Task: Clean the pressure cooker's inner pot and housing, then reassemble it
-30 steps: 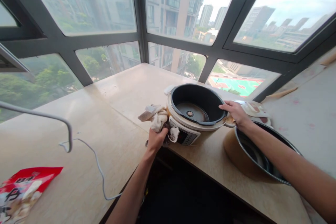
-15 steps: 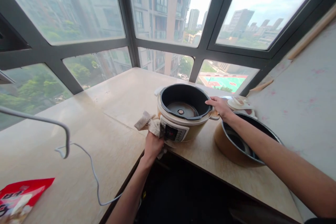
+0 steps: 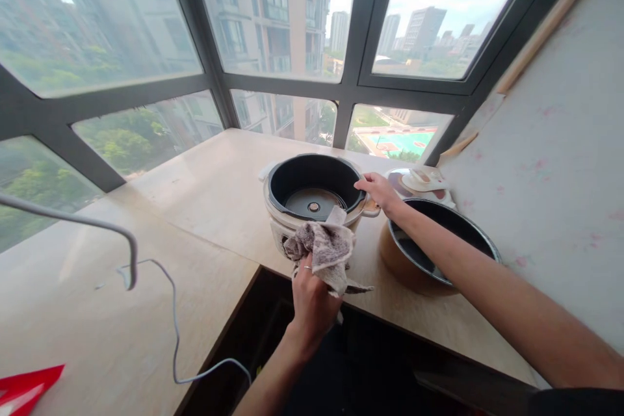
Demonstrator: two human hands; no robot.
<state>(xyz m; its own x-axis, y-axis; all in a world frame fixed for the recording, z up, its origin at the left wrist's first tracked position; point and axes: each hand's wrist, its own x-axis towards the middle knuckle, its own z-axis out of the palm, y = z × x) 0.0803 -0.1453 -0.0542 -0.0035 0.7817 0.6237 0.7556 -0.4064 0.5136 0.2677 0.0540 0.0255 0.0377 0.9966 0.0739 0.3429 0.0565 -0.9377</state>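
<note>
A white electric pressure cooker body (image 3: 276, 224) stands lidless on the pale counter, its dark inside bare down to a round heating plate (image 3: 297, 200). My left hand (image 3: 312, 296) is closed on a bunched, stained cloth (image 3: 334, 250), which lies against the cooker's front and hides much of the control panel. My right hand (image 3: 377, 190) grips the cooker's rim on the right, above the side handle (image 3: 371, 209). Under my right forearm sits a brown inner pot (image 3: 404, 266) with a dark inside.
Behind the pot, the cooker's lid (image 3: 424, 181) lies near the papered wall (image 3: 541, 208). A grey cable (image 3: 176, 331) trails over the counter (image 3: 121, 312) at left. A red packet (image 3: 34, 387) lies at the lower left. Windows rise behind the counter.
My left hand has moved the cloth rightward across the cooker's front, from beside the panel to over it. My right hand stays on the rim. The view has shifted slightly right.
</note>
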